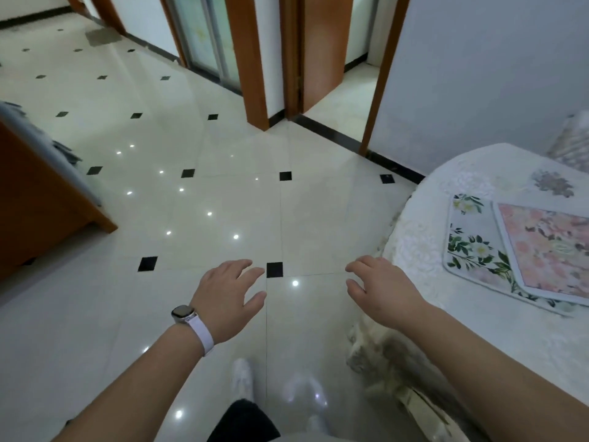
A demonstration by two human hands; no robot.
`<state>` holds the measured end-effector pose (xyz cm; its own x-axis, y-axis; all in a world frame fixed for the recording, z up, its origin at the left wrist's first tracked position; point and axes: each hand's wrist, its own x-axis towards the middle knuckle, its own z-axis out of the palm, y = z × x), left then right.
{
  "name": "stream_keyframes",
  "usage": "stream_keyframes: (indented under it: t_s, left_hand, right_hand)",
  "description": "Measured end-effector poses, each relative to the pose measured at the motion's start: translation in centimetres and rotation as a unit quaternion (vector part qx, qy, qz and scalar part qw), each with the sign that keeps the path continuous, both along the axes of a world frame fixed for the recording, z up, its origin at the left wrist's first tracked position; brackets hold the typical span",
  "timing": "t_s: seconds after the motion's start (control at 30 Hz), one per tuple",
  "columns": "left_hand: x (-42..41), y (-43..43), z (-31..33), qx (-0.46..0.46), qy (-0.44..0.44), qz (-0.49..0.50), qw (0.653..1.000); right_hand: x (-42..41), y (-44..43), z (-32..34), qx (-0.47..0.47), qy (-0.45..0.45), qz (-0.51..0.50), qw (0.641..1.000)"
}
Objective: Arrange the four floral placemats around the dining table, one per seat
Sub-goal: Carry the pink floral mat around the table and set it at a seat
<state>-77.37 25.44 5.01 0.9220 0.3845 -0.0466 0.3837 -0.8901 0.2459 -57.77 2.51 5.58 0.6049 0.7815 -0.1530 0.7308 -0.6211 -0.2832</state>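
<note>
1. The left hand (228, 296), with a watch (184, 314) worn on its wrist, is held out over the tiled floor (197, 199), left of the table (478, 173); its fingers are spread loosely and nothing is gripped
2. The right hand (381, 290) is held just beside the table's near edge, fingers apart and empty
3. Two placemats are seen lying on the table, overlapped: a pink placemat (548, 247) is laid partly over a green-leaf placemat (475, 240)

A round dining table draped in a white lace-patterned cloth (497, 330) stands just right of the empty right hand (381, 290). On it lie a white placemat with green leaves (471, 240) and, overlapping its far side, a pink floral placemat (548, 247), both beyond the fingers.
</note>
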Motion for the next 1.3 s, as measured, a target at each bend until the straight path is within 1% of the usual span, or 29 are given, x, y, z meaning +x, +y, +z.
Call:
stream_keyframes:
  t_s: [0.17, 0.33, 0.43, 0.53, 0.67, 0.8, 0.93, 1.17, 1.3]
  left_hand:
    - [5.8, 7.1, -1.6, -0.015, -0.004, -0.078, 0.997]
    - [12.0, 15.2, -1.2, -0.027, -0.016, -0.155, 0.987]
    - [16.2, 19.1, -0.5, -0.026, -0.013, -0.212, 0.977]
    - [20.9, 20.8, 0.4, -0.015, -0.025, -0.264, 0.964]
    - [26.0, 19.7, 0.9, -0.029, -0.048, -0.333, 0.941]
    - [30.5, 17.3, 0.6, -0.034, -0.040, -0.394, 0.918]
    - [34.7, 14.3, -0.6, -0.042, -0.034, -0.433, 0.900]
    - [43.7, 8.1, -2.3, -0.036, -0.004, -0.470, 0.882]
    - [49.4, 3.6, -2.5, -0.025, 0.014, -0.496, 0.868]
  right_hand:
    - [2.2, 5.1, -0.7, -0.016, 0.000, -0.069, 0.997]
    - [3.6, 10.5, 0.0, -0.026, -0.001, -0.152, 0.988]
    - [4.4, 12.4, 0.8, -0.025, -0.012, -0.203, 0.979]
    - [5.0, 12.7, 1.8, -0.022, -0.024, -0.264, 0.964]
    - [5.6, 11.9, 2.5, -0.026, -0.028, -0.322, 0.946]
    - [6.8, 10.4, 2.4, -0.011, -0.025, -0.383, 0.923]
    - [8.9, 9.0, 1.0, 0.033, 0.040, -0.448, 0.893]
    - [17.0, 5.9, -2.4, 0.053, 0.035, -0.470, 0.880]
    - [21.4, 1.8, -3.0, 0.055, 0.037, -0.486, 0.872]
